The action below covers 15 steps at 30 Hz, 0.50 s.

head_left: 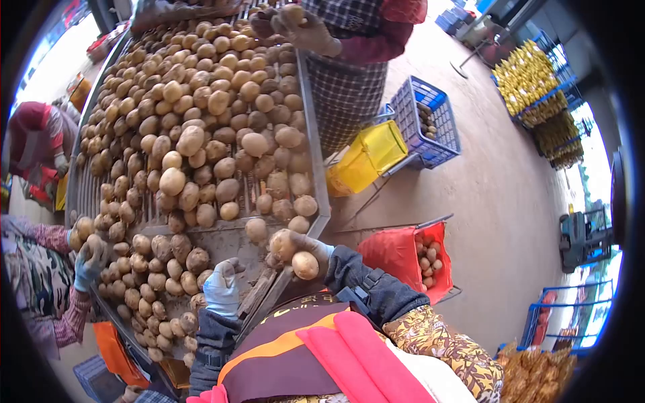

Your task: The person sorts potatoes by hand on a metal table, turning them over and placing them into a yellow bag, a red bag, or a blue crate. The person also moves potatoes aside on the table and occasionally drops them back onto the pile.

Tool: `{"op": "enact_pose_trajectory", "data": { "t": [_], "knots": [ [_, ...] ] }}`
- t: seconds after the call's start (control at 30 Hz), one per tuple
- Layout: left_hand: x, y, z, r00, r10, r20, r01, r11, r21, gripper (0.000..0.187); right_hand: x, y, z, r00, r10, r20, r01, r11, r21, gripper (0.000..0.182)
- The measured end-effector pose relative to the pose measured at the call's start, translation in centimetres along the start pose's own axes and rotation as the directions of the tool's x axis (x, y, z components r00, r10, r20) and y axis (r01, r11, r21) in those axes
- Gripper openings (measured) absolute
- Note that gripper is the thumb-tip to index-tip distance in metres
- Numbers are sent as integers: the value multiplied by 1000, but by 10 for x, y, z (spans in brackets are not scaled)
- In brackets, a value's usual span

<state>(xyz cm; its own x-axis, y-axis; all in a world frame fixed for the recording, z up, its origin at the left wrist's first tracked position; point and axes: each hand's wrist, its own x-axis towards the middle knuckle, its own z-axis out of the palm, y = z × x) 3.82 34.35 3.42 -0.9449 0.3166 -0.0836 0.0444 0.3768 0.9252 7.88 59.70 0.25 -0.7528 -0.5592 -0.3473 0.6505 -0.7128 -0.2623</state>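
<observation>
Two potatoes [305,266] fill right hand [318,251], left hand [222,289] inside table edge [314,134].

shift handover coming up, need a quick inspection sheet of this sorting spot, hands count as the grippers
Surface: slatted metal table, heavily covered, with a bare, soiled patch near the wearer
Job's things: potatoes, heaped, many with dirt on the skin
Clutter: wooden-looking strip by the near edge
Grippers: right hand holds at least two potatoes; left hand gloved, fingers curled, contents unclear
Cables: nothing seen
Surroundings: co-worker in checked apron; yellow container, red bag and blue crate beside the table, the last two holding potatoes
</observation>
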Motion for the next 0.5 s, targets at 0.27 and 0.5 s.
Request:
{"op": "enact_pose_trajectory", "data": {
  "t": [0.27,0.5],
  "knots": [
    [3,-25,28,951,77,299,-94,995,42,27,-197,11,-81,631,-565,-532,686,727,42,58],
    [8,-34,35,945,105,310,-123,992,38,23,-306,39,-161,-54,-377,-925,855,461,-238,41]
  ]
}}
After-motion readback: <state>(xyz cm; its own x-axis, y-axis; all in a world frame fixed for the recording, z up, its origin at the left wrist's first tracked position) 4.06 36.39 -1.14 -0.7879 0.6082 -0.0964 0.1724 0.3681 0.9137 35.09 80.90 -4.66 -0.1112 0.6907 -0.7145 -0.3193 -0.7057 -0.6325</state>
